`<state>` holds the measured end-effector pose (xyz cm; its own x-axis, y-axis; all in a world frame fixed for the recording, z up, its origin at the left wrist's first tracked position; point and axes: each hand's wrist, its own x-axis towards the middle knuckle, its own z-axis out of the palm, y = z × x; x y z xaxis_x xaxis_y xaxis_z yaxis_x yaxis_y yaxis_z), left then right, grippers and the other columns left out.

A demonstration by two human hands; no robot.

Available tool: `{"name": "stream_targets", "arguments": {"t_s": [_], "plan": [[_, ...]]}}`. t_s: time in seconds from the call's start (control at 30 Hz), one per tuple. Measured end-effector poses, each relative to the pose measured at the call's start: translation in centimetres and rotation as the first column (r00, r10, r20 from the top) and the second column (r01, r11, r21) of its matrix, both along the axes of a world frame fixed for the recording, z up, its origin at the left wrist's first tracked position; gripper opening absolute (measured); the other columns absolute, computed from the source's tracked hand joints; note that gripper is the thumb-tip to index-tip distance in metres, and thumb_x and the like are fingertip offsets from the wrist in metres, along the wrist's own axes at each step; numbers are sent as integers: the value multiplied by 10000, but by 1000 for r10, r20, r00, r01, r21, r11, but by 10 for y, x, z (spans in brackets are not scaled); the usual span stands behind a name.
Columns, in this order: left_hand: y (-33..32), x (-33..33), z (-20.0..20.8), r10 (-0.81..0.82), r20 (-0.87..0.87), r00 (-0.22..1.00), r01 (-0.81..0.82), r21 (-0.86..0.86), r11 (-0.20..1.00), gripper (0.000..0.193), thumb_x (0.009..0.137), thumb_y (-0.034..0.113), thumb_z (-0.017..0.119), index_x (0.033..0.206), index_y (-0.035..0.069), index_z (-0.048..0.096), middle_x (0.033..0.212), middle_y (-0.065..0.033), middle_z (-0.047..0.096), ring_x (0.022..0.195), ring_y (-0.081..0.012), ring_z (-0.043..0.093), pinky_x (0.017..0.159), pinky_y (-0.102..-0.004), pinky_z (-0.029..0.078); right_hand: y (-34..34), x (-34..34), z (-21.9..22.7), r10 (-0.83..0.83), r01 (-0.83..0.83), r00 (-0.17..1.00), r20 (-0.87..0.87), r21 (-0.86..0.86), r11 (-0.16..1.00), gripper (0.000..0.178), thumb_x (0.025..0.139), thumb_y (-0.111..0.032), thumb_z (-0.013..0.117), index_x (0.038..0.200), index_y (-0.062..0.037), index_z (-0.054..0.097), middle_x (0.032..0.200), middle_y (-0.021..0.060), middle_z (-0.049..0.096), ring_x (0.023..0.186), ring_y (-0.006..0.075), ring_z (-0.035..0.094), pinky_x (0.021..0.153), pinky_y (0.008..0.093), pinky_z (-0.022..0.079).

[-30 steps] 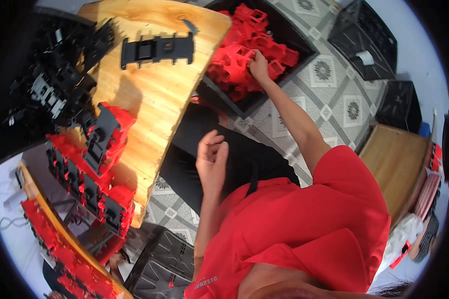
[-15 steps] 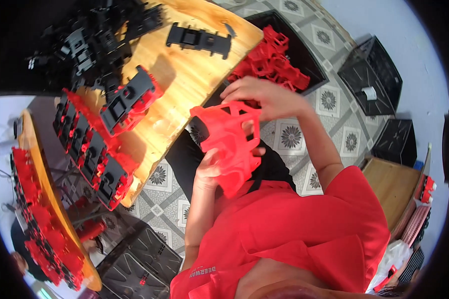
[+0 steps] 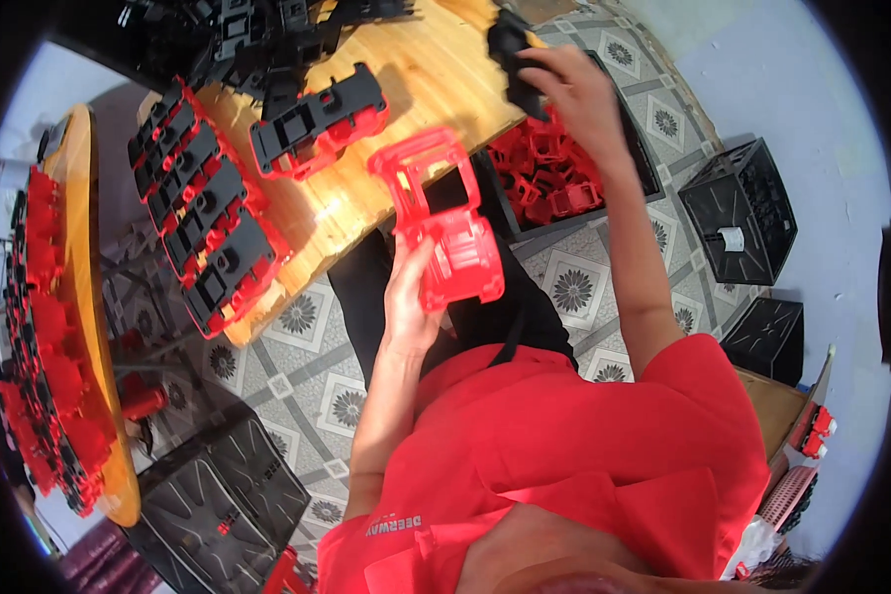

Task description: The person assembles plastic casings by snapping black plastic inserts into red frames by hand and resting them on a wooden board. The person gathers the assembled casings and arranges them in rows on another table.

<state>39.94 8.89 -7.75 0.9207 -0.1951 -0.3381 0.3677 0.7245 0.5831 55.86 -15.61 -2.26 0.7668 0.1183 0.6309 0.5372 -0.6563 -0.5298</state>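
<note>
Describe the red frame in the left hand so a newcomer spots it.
Start at the wooden table and follow its near edge to the person's left hand. It holds the red plastic frame, with a large rectangular opening in its upper half. Unlike the red-and-black assemblies on the table, it is all red; unlike the red parts in the black bin, it's held.

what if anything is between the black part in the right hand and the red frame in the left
Nothing visible blocks the way from the black part in the right hand to the red frame in the left hand; the wooden table shows beyond the gap, seemingly lower.
</note>
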Motion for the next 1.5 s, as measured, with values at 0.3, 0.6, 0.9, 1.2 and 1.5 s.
{"name": "stream_targets", "arguments": {"t_s": [0.3, 0.6, 0.9, 1.2, 1.5], "plan": [[-21, 19, 21, 58, 103, 993, -66, 82, 994, 585, 989, 170, 488, 1517, 125, 241, 1278, -67, 545, 1092, -167, 576, 920, -313, 484, 54, -131, 55, 236, -248, 969, -78, -208, 946, 316, 733, -73, 762, 1034, -39, 672, 907, 97, 584, 818, 260, 604, 674, 329, 499], [-16, 16, 9, 51, 217, 975, -94, 192, 977, 720, 953, 37, 420, 1561, 174, 60, 1365, -92, 461, 1165, -154, 522, 965, -291, 449, 78, -131, 34, 248, -232, 969, -2, -365, 902, 341, 697, -71, 768, 1012, -35, 641, 858, 83, 552, 759, 246, 581, 626, 337, 496], [-7, 15, 4, 62, 279, 958, -75, 36, 997, 671, 963, 170, 427, 1553, 142, 109, 1401, -90, 451, 1218, -179, 503, 992, -324, 436, 84, -130, 21, 258, -236, 966, -1, -407, 882, 352, 717, -103, 751, 1041, -56, 624, 848, 71, 541, 753, 246, 574, 619, 347, 488], [-14, 13, -2, 73, 249, 966, -128, 211, 969, 620, 954, 163, 614, 1450, 136, 241, 1223, -41, 505, 1041, -94, 504, 885, -274, 445, 73, -100, 2, 155, -141, 973, -169, 93, 986, 396, 864, -156, 692, 1229, -35, 597, 1041, 70, 629, 950, 182, 611, 865, 290, 486], [-22, -11, -4, 307, 271, 912, -364, 195, 911, 599, 931, 111, 628, 1390, 102, 243, 1318, -104, 435, 1189, -178, 473, 1004, -341, 397, 72, -84, -7, 602, -393, 613, -511, 464, 794, 735, 848, -202, 712, 1465, -47, 344, 1361, 132, 507, 1234, 208, 511, 1018, 350, 429]]}}
